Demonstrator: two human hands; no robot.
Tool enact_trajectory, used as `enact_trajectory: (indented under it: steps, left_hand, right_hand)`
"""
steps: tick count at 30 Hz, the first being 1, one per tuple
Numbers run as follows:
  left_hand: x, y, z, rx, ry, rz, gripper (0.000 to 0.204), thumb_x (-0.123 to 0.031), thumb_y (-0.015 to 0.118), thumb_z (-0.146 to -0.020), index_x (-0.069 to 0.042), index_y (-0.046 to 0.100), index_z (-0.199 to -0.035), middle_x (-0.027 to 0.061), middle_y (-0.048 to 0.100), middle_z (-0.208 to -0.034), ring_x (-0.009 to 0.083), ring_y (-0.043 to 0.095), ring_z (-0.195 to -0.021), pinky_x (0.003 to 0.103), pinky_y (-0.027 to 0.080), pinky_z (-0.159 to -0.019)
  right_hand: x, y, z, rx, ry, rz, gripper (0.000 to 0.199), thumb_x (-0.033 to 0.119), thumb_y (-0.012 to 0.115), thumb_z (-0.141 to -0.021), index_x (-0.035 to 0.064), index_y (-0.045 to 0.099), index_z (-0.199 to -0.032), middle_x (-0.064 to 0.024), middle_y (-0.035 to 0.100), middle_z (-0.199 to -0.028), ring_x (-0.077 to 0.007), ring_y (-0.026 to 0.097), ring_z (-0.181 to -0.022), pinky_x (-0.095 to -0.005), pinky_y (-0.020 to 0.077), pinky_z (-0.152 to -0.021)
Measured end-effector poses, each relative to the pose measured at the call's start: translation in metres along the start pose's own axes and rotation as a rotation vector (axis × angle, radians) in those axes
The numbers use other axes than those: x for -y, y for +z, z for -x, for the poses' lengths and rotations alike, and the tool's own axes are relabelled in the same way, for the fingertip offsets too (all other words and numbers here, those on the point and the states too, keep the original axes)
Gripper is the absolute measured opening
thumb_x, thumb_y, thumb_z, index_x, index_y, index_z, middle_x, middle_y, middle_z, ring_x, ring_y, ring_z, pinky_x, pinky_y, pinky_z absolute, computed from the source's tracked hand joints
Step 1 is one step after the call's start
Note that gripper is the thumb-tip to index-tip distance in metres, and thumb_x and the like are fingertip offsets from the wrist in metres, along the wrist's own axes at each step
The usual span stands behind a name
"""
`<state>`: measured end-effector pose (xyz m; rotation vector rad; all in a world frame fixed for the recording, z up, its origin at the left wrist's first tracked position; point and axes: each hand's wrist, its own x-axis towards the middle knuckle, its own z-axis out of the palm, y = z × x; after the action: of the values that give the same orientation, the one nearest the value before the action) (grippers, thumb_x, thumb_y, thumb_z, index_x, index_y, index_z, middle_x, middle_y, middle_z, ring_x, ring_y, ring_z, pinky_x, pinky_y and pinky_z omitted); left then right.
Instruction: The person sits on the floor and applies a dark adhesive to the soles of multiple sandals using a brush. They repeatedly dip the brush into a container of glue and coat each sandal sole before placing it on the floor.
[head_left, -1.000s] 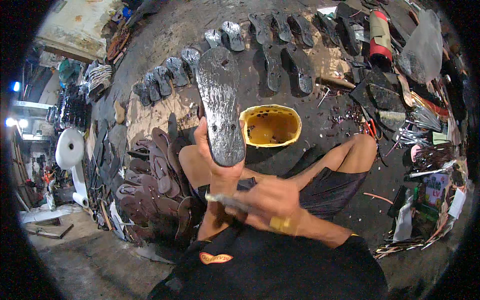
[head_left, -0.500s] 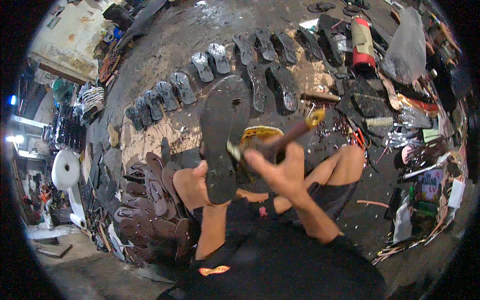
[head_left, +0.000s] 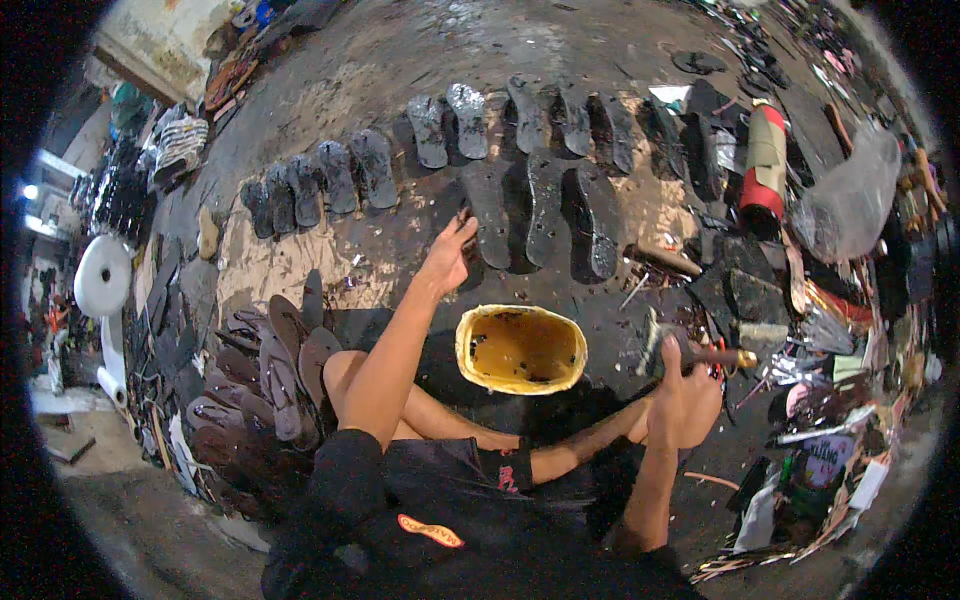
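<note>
My left hand [head_left: 449, 256] reaches forward, fingers closed at the left edge of a dark sandal sole [head_left: 490, 225]. That sole lies beside two more glossy dark soles, one of them a wet-looking sole [head_left: 543, 210]. Over my right knee, my right hand [head_left: 669, 385] is wrapped round a brush [head_left: 712, 355] with a dark handle and pale bristles pointing left. Between my hands stands a yellow tub [head_left: 461, 350], its inner wall smeared with amber residue and dark specks.
Several coated soles [head_left: 375, 170] stretch in a row on brown cardboard [head_left: 270, 265]. Brown flip-flops [head_left: 285, 370] are heaped by my left knee. To the right are a red-and-tan roll [head_left: 764, 165], a clear plastic bag [head_left: 848, 200] and scraps. A white roll [head_left: 103, 277] stands far left.
The sole held up in my left hand has gone forward and down to the floor row. My right hand has moved right with the brush, away from the tub, which now shows fully.
</note>
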<state>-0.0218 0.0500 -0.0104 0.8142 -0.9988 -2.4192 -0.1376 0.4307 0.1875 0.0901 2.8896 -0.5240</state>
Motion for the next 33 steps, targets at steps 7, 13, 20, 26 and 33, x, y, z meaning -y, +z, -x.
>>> enact_trajectory:
  steps: [7, 13, 20, 26, 33]
  left_hand:
    - [-0.006, 0.003, 0.059, -0.410, -0.042, -0.467, 0.079, -0.037, 0.076, -0.100, -0.009, 0.041, -0.164, 0.0188, 0.062, -0.149, 0.0303, 0.065, -0.125, 0.043, 0.056, -0.103]
    - [-0.087, -0.067, 0.328, -0.967, 0.649, -1.289, 0.049, -0.016, 0.086, -0.087, -0.003, 0.069, -0.131, 0.0112, 0.072, -0.131, 0.0217, 0.071, -0.112, 0.037, 0.057, -0.097]
    - [-0.073, -0.193, 0.418, -1.128, -0.052, -1.677, 0.080, -0.022, 0.090, -0.076, -0.003, 0.054, -0.145, 0.0274, 0.065, -0.139, 0.0496, 0.061, -0.122, 0.052, 0.046, -0.111]
    - [-0.083, -0.174, 0.417, -1.321, 0.245, -1.340, 0.081, -0.006, 0.078, -0.079, -0.001, 0.044, -0.152, 0.0256, 0.065, -0.137, 0.0436, 0.063, -0.121, 0.047, 0.045, -0.112]
    - [-0.040, -0.022, 0.429, -0.853, 0.375, -1.551, 0.084, 0.003, 0.073, -0.072, -0.006, 0.046, -0.150, 0.0179, 0.057, -0.135, 0.0381, 0.046, -0.130, 0.048, 0.038, -0.113]
  right_hand:
    - [-0.037, 0.053, -0.044, 0.045, 0.082, -0.563, 0.087, 0.069, 0.062, -0.099, -0.0044, 0.061, -0.146, -0.0202, 0.073, -0.130, -0.0284, 0.068, -0.118, -0.0441, 0.0484, -0.104]
    - [-0.009, 0.021, -0.030, 0.186, -0.497, -0.647, 0.052, 0.039, 0.052, -0.112, 0.0068, 0.060, -0.152, -0.0182, 0.060, -0.149, -0.0294, 0.064, -0.126, -0.0431, 0.0495, -0.109]
    - [0.052, 0.085, 0.029, 0.329, -0.928, -0.048, 0.025, 0.024, 0.084, -0.092, 0.0042, 0.081, -0.107, -0.0159, 0.080, -0.100, -0.0327, 0.077, -0.094, -0.0432, 0.0576, -0.088]
    - [0.035, 0.115, 0.016, 0.195, -1.443, -0.031, 0.022, 0.021, 0.081, -0.094, 0.0052, 0.080, -0.110, -0.0131, 0.078, -0.101, -0.0257, 0.072, -0.092, -0.0393, 0.0556, -0.085]
    - [-0.009, 0.071, -0.040, 0.102, -0.574, -0.485, 0.045, 0.040, 0.070, -0.101, -0.0002, 0.068, -0.120, -0.0186, 0.074, -0.116, -0.0359, 0.069, -0.100, -0.0489, 0.0533, -0.091]
